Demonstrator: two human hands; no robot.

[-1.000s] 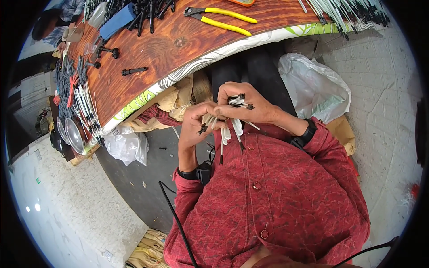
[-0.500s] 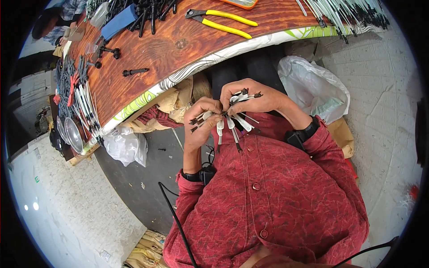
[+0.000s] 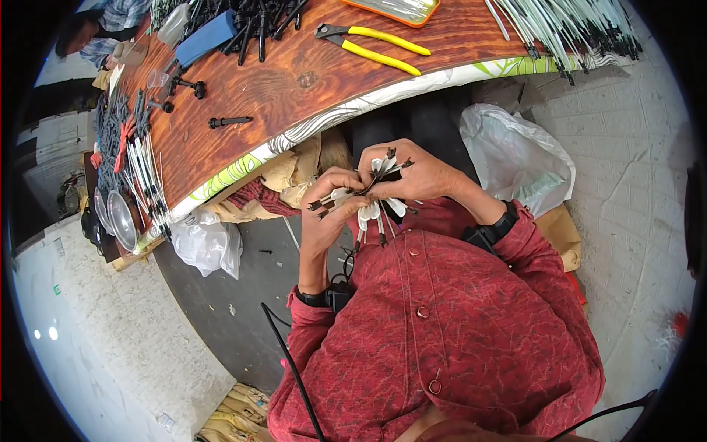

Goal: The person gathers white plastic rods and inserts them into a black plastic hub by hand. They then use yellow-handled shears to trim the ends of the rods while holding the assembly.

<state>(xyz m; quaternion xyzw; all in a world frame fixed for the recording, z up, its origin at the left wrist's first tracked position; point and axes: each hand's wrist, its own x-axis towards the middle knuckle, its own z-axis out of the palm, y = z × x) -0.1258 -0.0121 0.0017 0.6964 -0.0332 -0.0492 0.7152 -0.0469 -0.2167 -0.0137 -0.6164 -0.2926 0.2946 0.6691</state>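
A spray-like cluster of thin stalks with white flat pieces and black tips (image 3: 366,215) is held in front of my chest, just off the table's near edge. My left hand (image 3: 324,214) pinches its left side, with a few black tips sticking out past the fingers. My right hand (image 3: 423,175) is closed on the other side, and more tips poke up between its thumb and fingers. Both sets of fingertips meet at the dark middle of the cluster, so the exact join is hidden.
On the wooden table (image 3: 280,96) lie yellow-handled cutters (image 3: 387,60), a black stem-like part (image 3: 230,122), a blue block (image 3: 205,40) and an orange-rimmed tray (image 3: 427,20). Bundled pale rods (image 3: 567,33) fill the right end. Plastic bags (image 3: 519,151) hang below. Another person (image 3: 110,37) sits far left.
The cluster has turned a little between my fingers, its tips now lying at different angles. My right hand has dipped slightly, and the whole view has shifted a little.
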